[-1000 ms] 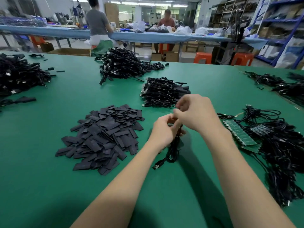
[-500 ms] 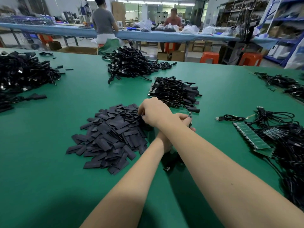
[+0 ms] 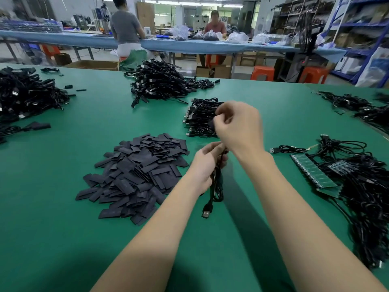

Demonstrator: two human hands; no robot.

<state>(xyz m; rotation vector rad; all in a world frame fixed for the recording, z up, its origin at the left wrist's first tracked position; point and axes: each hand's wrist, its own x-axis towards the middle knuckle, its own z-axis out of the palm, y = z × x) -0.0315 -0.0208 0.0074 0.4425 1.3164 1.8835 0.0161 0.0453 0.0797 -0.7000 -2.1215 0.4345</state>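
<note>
My left hand (image 3: pixel 203 166) grips a coiled black USB cable (image 3: pixel 217 187) just above the green table (image 3: pixel 63 228); its plug (image 3: pixel 206 212) hangs down towards me. My right hand (image 3: pixel 240 127) is raised above and behind the left, motion-blurred, fingers curled. It pinches a small black piece (image 3: pixel 211 123) at its fingertips. To the left lies a heap of flat black sleeves (image 3: pixel 136 171).
A pile of finished cable bundles (image 3: pixel 197 119) sits behind my hands, with bigger cable heaps at the back (image 3: pixel 160 83) and left (image 3: pixel 25 95). On the right lie tangled cables (image 3: pixel 368 197), green circuit boards (image 3: pixel 313 171) and a loose cable (image 3: pixel 288 149). Two people work at a far table.
My right hand reached left into the sleeve heap, then came back up to the right with a small black piece. The left hand kept its hold on the cable.
</note>
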